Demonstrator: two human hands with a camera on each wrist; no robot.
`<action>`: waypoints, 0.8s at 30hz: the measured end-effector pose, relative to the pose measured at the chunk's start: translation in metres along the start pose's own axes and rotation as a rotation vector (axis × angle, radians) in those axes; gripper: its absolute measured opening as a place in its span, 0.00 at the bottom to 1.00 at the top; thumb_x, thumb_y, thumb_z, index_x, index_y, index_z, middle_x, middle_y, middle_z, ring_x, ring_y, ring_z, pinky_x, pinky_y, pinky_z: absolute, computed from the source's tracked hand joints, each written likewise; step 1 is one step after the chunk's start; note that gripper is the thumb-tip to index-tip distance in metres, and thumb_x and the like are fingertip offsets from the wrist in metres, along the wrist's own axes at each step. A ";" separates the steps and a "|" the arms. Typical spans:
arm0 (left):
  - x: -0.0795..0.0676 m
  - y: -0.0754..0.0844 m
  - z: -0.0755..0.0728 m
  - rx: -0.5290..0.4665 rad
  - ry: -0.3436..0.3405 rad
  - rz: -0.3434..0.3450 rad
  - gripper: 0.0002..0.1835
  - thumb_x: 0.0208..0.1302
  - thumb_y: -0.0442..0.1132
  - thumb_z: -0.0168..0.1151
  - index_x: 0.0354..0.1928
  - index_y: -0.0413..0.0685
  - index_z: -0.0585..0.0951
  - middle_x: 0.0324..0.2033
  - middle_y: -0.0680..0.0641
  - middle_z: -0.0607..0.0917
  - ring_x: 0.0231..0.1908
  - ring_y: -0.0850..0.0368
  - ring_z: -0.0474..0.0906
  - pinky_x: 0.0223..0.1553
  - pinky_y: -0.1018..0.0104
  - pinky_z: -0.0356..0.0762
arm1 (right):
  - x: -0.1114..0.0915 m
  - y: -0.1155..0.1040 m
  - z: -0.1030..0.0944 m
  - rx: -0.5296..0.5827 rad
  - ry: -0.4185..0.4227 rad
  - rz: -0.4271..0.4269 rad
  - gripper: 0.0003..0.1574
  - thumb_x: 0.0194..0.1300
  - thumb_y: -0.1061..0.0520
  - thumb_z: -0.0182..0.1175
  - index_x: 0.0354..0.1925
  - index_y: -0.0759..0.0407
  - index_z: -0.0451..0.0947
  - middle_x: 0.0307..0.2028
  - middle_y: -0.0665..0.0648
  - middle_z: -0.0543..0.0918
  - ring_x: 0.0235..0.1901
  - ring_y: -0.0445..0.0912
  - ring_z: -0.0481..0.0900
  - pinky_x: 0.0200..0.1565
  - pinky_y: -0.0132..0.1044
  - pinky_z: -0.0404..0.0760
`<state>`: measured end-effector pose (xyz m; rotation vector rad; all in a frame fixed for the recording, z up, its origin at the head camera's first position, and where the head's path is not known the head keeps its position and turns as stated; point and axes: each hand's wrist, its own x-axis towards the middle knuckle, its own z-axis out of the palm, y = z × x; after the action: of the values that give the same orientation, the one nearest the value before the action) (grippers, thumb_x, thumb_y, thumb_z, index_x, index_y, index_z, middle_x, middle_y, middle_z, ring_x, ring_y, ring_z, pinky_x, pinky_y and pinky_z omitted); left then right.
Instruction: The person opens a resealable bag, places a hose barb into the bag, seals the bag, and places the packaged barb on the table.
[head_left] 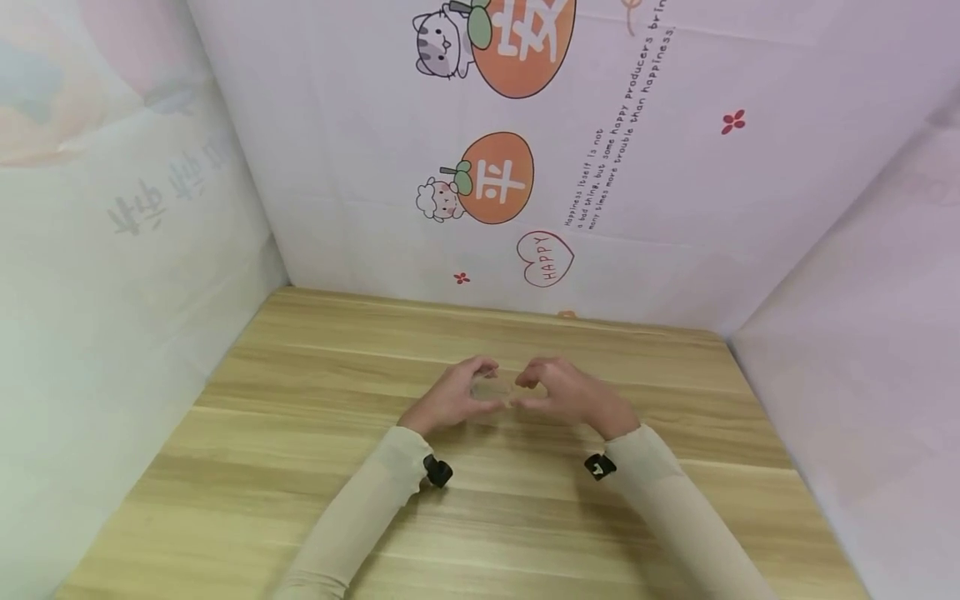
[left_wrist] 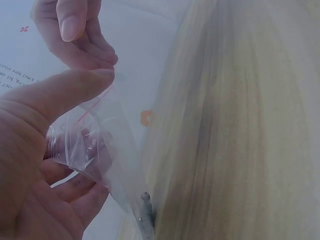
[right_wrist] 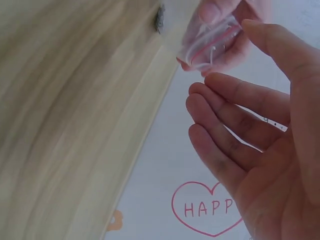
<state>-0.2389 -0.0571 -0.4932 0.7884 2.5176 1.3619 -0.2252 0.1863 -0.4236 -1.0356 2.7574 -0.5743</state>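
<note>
A clear plastic zip bag [left_wrist: 120, 155] with a thin red line along its top hangs from my left hand [head_left: 450, 398]. The left thumb lies on the near side of the bag, with the fingers behind it. Small dark pieces [left_wrist: 146, 207] show at its bottom; their kind is too blurred to tell. My right hand [head_left: 573, 396] faces the left one at the bag's top edge. In the right wrist view its thumb tip is at the bag [right_wrist: 212, 47] by the red line, while its fingers are loosely bent and apart from the thumb.
Both hands are above a wood-grain table [head_left: 300, 433]. White printed sheets [head_left: 360, 167] stand as walls at the back and both sides. Each wrist wears a small black camera, such as the left wrist camera [head_left: 438, 472].
</note>
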 end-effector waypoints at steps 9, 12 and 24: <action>0.006 0.003 -0.004 0.057 0.011 0.011 0.38 0.67 0.51 0.75 0.72 0.40 0.72 0.65 0.42 0.83 0.70 0.45 0.77 0.71 0.49 0.77 | -0.010 -0.006 0.013 0.101 0.019 0.056 0.20 0.76 0.47 0.65 0.53 0.61 0.88 0.51 0.58 0.90 0.51 0.50 0.88 0.55 0.52 0.88; 0.007 0.005 -0.006 0.065 -0.007 0.000 0.38 0.67 0.51 0.74 0.72 0.41 0.72 0.66 0.42 0.83 0.70 0.45 0.77 0.71 0.48 0.77 | -0.011 -0.006 0.022 0.147 0.066 0.079 0.19 0.75 0.47 0.65 0.53 0.60 0.88 0.49 0.56 0.91 0.49 0.49 0.88 0.55 0.50 0.89; 0.011 0.017 0.001 0.144 -0.027 0.012 0.35 0.67 0.45 0.75 0.69 0.35 0.72 0.65 0.37 0.82 0.68 0.43 0.79 0.71 0.49 0.77 | -0.010 -0.010 0.059 0.428 0.193 0.183 0.27 0.78 0.41 0.60 0.55 0.62 0.87 0.49 0.59 0.92 0.48 0.48 0.91 0.50 0.41 0.91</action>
<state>-0.2411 -0.0431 -0.4789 0.8434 2.6166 1.1759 -0.1962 0.1681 -0.4732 -0.6529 2.6627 -1.2192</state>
